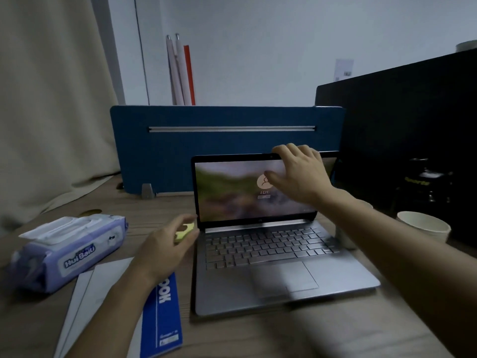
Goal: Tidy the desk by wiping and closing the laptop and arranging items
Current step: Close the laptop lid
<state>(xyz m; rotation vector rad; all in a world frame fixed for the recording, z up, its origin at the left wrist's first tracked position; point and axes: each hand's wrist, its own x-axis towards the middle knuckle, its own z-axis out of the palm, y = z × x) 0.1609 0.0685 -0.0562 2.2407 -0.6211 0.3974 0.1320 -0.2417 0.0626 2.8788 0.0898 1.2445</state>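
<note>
A: Where is your right hand [300, 174] just now?

B: It's on the top edge of the laptop [271, 254] lid. Your fingers hook over the rim and your thumb lies across the lit screen, so the grip is clamped on the lid. I'd say that hold is there to fold the lid down.

A: And the laptop itself?

B: It sits on the desk [154, 208], right of centre and in front of the blue divider [224, 140]. It's open, and the keyboard faces you.

A: What about your left hand [165, 244]?

B: It hangs just left of the hinge, fingers curled round a small yellow thing [184, 229]. It may be a note pad, but blur hides it. You probably hold it clear so it stays off the keys.

A: What else needs arranging?

B: The wipes [69, 251] lie far left with the flap up. The blue notebook [162, 319] and white papers [85, 301] lie under your left arm, and a paper cup [423, 224] stands right of the laptop.
</note>
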